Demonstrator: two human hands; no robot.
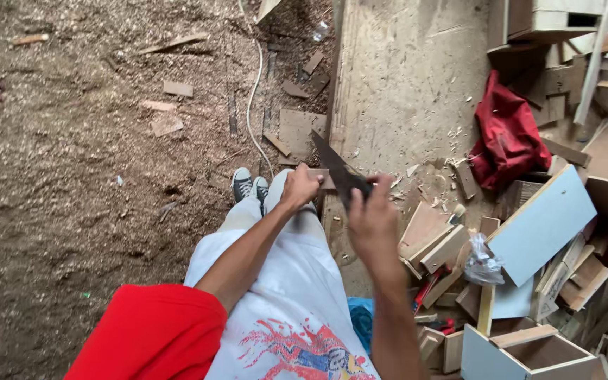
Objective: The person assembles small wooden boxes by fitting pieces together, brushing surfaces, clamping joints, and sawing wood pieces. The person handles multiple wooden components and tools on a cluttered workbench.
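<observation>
The sawdust-covered floor [72,176] fills the left half of the view, strewn with wood scraps and crossed by a white cord [253,91]. Beside it runs the long dusty surface [409,91], a pale board littered with chips. On its right edge lies a crumpled red cloth [508,134], and past that a heap of offcuts, among them a pale blue panel [543,222] leaning at a tilt.

At the lower right stands an open wooden box [529,352] with pale blue sides; what shows of its inside is bare wood. A second box-like frame [550,21] sits at the top right, its contents too dark to tell. A scrunched clear plastic bag [482,264] rests among the blocks near the blue panel.

The right hand [373,218] is closed around the dark handle of a handsaw [339,169], whose blade slants up and to the left over the edge of the surface. The left hand [300,186] is curled down on a small wooden strip [325,177] at that same edge, just beside the blade. The two hands are near each other but apart.
</observation>
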